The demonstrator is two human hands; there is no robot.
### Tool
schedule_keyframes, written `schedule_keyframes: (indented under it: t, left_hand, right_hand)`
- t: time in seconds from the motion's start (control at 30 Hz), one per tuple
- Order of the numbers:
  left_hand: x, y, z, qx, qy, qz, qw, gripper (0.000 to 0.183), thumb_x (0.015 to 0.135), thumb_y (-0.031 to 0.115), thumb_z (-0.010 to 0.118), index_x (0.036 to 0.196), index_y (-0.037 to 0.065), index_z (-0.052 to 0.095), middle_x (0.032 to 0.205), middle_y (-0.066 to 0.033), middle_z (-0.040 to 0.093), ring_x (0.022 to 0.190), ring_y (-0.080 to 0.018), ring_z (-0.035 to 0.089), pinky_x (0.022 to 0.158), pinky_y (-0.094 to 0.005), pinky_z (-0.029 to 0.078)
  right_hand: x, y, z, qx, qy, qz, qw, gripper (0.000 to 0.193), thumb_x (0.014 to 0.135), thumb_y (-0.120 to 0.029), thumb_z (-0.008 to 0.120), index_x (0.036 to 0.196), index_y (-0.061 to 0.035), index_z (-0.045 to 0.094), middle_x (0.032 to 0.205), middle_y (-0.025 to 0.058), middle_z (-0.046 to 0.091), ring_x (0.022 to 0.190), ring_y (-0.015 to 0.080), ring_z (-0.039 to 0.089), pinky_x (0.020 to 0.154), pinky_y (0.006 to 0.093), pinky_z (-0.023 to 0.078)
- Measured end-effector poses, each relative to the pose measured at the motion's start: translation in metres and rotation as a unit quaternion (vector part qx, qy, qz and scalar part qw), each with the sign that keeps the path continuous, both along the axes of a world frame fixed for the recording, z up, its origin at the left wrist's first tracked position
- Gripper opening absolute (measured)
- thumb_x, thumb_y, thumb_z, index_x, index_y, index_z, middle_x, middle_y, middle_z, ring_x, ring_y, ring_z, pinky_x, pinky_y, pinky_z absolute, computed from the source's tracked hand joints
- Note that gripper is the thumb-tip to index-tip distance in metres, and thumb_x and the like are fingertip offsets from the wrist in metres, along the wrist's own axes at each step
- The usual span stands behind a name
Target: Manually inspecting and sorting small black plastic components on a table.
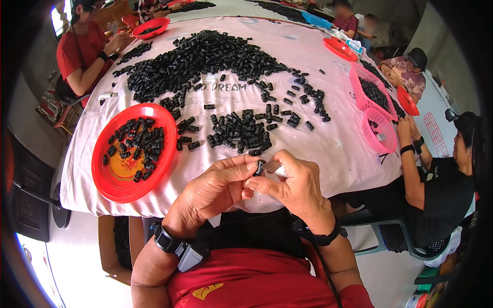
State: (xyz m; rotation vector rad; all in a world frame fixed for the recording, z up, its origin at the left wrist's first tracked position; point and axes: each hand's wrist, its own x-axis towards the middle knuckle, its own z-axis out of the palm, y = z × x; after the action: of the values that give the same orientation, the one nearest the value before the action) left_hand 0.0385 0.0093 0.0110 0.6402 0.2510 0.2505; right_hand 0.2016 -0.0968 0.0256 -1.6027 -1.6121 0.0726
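Head view, black part: the small piece (259, 168) lies between the two hands, just above the near edge of the table (328, 179), pinched at the left fingertips and met by the blade.
Black part, likely handling: judged light, stiff and hard-skinned, probably plastic; not obviously fragile, though its small, rounded body could roll or slip under side pressure.
Black part, best hold: across the body between thumb and fingertips, leaving the end toward the blade exposed and the skin behind the edge.
Blade: a thin, flat, greyish strip (270, 166) with a white butt; judged stiff and very light, to be held by the white end; how sharp it is cannot be told.
Left hand: the hand (213, 185) is clamped on the black part, thumb above, forefinger bent against it, remaining fingers curled beneath.
Right hand: the hand (304, 187) is clamped on the blade, thumb stretched toward the black part, forefinger bent over the white end.
Forearms: both rise from the lower edge and converge, wrists banded, hands nearly meeting before the torso.
Loose parts: similar pieces lie in a near heap (241, 131) just beyond the fingers and in a red tray (97, 156) at left.
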Motion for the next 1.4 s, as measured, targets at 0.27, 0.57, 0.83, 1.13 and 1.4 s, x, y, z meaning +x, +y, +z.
schedule_keyframes:
  t: [0.27, 0.57, 0.83, 1.13, 1.4]
  left_hand:
    - [0.001, -0.005, 0.010, 0.002, 0.012, 0.001, 1.000, 0.030, 0.096, 0.017, 0.059, 0.123, 0.004, 0.059, 0.098, -0.0010, 0.063, 0.079, -0.0090, 0.058, 0.069, -0.0234, 0.045]
    - [0.002, -0.005, 0.010, 0.015, 0.018, 0.008, 1.000, 0.028, 0.095, 0.018, 0.059, 0.120, 0.004, 0.061, 0.095, -0.0009, 0.064, 0.079, -0.0081, 0.057, 0.068, -0.0233, 0.044]
    - [0.003, -0.005, 0.005, 0.012, 0.027, 0.025, 0.999, 0.027, 0.095, 0.017, 0.060, 0.119, 0.004, 0.061, 0.097, -0.0010, 0.065, 0.080, -0.0083, 0.058, 0.069, -0.0237, 0.044]
    - [0.002, -0.003, 0.004, 0.009, 0.018, 0.011, 1.000, 0.028, 0.095, 0.016, 0.060, 0.119, 0.004, 0.061, 0.098, -0.0020, 0.065, 0.082, -0.0095, 0.060, 0.070, -0.0242, 0.046]
    - [0.003, -0.004, 0.003, 0.005, 0.014, 0.016, 1.000, 0.028, 0.094, 0.017, 0.061, 0.119, 0.004, 0.061, 0.096, -0.0026, 0.065, 0.081, -0.0096, 0.060, 0.070, -0.0236, 0.046]
  right_hand:
    - [0.002, 0.001, -0.003, 0.032, -0.045, -0.001, 0.998, 0.051, 0.072, -0.050, 0.079, 0.078, -0.0033, 0.058, 0.059, 0.0107, 0.061, 0.051, 0.0245, 0.062, 0.047, 0.0326, 0.046]
    - [0.004, 0.003, -0.008, 0.052, -0.067, -0.022, 0.996, 0.052, 0.071, -0.053, 0.078, 0.075, -0.0064, 0.056, 0.055, 0.0083, 0.058, 0.049, 0.0240, 0.061, 0.044, 0.0337, 0.044]
    - [0.004, 0.003, -0.008, 0.056, -0.087, -0.033, 0.994, 0.052, 0.071, -0.054, 0.077, 0.073, -0.0068, 0.055, 0.055, 0.0080, 0.057, 0.049, 0.0244, 0.061, 0.043, 0.0341, 0.044]
    - [0.001, 0.000, 0.000, 0.011, -0.064, -0.025, 0.998, 0.054, 0.075, -0.054, 0.075, 0.074, -0.0028, 0.058, 0.058, 0.0110, 0.060, 0.052, 0.0268, 0.063, 0.047, 0.0344, 0.047]
    - [0.001, 0.001, -0.003, 0.020, -0.063, -0.029, 0.997, 0.054, 0.075, -0.055, 0.074, 0.074, -0.0026, 0.059, 0.057, 0.0103, 0.059, 0.051, 0.0263, 0.062, 0.047, 0.0347, 0.047]
